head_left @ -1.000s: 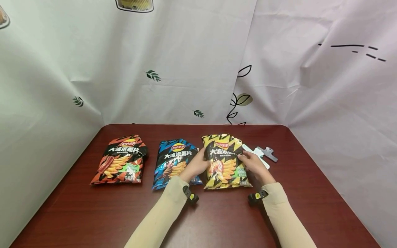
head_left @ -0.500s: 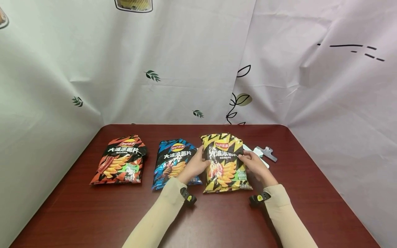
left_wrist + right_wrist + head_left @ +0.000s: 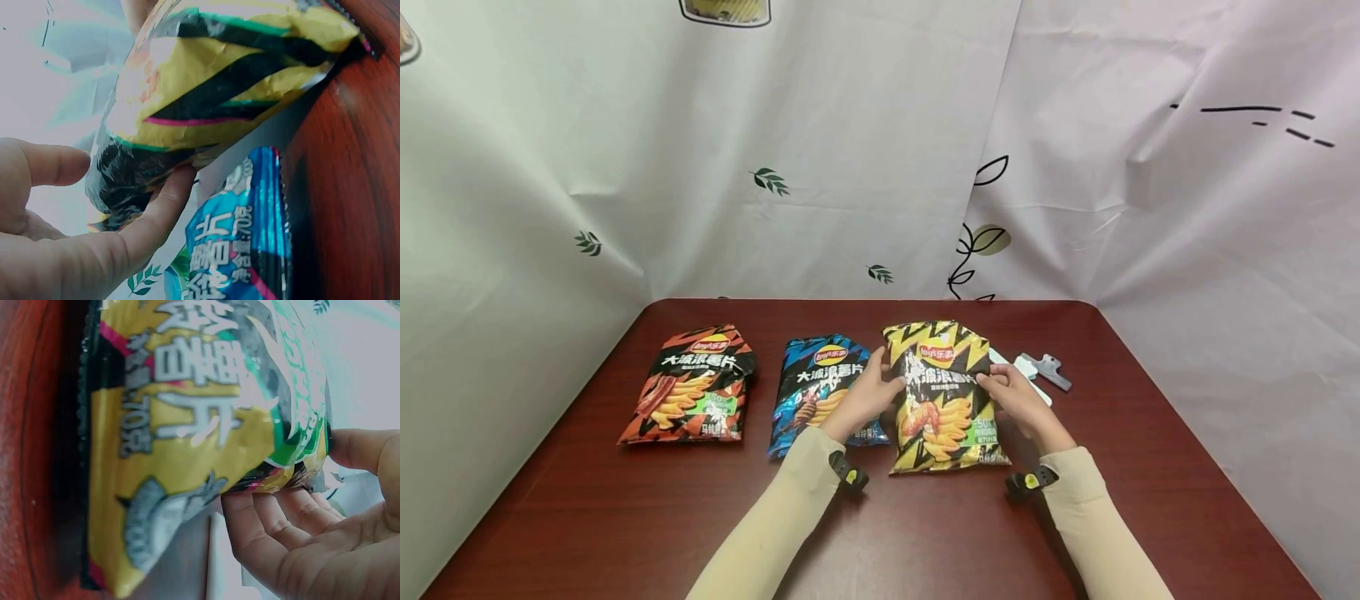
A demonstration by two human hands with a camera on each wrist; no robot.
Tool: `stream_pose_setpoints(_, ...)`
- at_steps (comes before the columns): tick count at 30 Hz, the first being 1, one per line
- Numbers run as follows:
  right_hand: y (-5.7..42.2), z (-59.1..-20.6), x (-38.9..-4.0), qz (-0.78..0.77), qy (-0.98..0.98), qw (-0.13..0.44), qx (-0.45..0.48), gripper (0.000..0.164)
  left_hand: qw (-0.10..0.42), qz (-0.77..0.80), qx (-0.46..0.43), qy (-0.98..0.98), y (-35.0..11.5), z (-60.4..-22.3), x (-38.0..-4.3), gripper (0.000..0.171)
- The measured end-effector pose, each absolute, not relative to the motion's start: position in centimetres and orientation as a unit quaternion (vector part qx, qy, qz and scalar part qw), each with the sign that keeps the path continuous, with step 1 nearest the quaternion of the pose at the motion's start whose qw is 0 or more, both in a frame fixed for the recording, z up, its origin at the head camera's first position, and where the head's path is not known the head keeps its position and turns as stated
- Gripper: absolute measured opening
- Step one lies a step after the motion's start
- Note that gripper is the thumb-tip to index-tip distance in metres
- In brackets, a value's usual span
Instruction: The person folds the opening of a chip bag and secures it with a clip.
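Observation:
A yellow and black bag of potato chips [image 3: 942, 392] is held between both hands in the head view, its printed front facing me. My left hand [image 3: 867, 395] pinches its left edge; in the left wrist view the thumb and a finger press the yellow bag [image 3: 206, 94] from either side. Its right edge is gripped by my right hand [image 3: 1021, 402], thumb in front and several fingers beneath in the right wrist view. The upper part is raised, with the lower seal close to the table. A blue chip bag [image 3: 797, 400] lies just left, partly hidden by my left hand.
A red chip bag [image 3: 688, 396] lies farther left on the dark red table [image 3: 587, 500]. Beyond my right hand are a grey clip [image 3: 1051, 372] and white pieces [image 3: 1026, 367], partly covered. White printed cloth [image 3: 850, 150] hangs behind the table.
The yellow bag's lower edge has come slightly toward me, and its front has turned more upright. My left hand has shifted a little left along its edge.

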State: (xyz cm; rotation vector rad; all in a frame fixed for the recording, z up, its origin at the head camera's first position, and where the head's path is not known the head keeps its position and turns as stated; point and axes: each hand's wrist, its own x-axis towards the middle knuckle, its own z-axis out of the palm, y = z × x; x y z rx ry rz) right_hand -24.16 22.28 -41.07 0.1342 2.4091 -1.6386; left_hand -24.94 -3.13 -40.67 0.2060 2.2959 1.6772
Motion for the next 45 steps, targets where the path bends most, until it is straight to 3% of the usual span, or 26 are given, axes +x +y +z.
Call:
stream_pose_setpoints(15,21.6,-41.1,-23.9,-0.584,0.808,0.074,0.015,0.042,0.140,0.585,0.077,0.795,-3.7,-40.5,-25.3,0.068)
stream_pose_setpoints(30,21.2,-41.6,-23.6,-0.601,0.799,0.029,0.020,0.031,0.120,0.560,0.082,0.816,-4.4,-40.5,-25.2,0.067)
stream_pose_setpoints(39,20.7,-41.6,-23.2,-0.607,0.794,0.028,0.017,0.040,0.117,0.567,0.075,0.812,-4.8,-40.5,-25.2,0.069)
stream_pose_setpoints(45,20.3,-41.4,-22.9,-0.627,0.779,0.025,0.010,0.030,0.112,0.568,0.065,0.813,-5.0,-40.4,-25.2,0.069)
